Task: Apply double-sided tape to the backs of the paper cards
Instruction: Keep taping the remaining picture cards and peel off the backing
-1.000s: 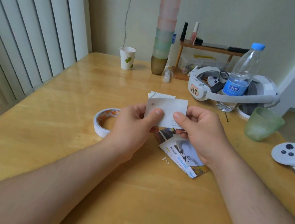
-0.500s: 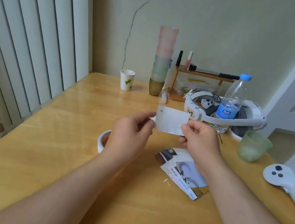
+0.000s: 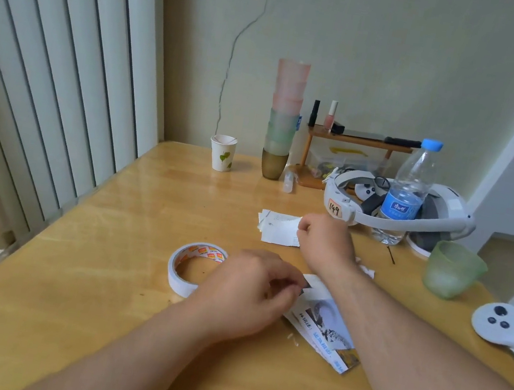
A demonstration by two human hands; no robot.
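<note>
- Table (image 3: pixel 64 281): glossy yellow-brown wood with a smooth grained top, bearing everything named below.
- White plastic headset (image 3: pixel 395 214) with a curved band and an orange "149" label sits at the far right, around a clear plastic water bottle (image 3: pixel 407 192) with a blue cap.
- Tall stack of frosted plastic cups (image 3: pixel 284 114), pink above green, stands by the wall.
- Right hand (image 3: pixel 326 240), fingers curled, holds the edge of the top white paper card in a small pile of white paper cards (image 3: pixel 277 229) lying flat beyond the middle of the table.
- Left hand (image 3: pixel 252 296) has its fingertips pinched together beside the printed cards; whether they hold anything cannot be told.
- Printed glossy cards (image 3: pixel 325 325), rectangular and fanned, lie face up between the forearms.
- Ring-shaped roll of white double-sided tape (image 3: pixel 192 269), orange print on its inner core, lies flat just left of the left hand.
- Frosted green tumbler (image 3: pixel 452 270) stands at the right.
</note>
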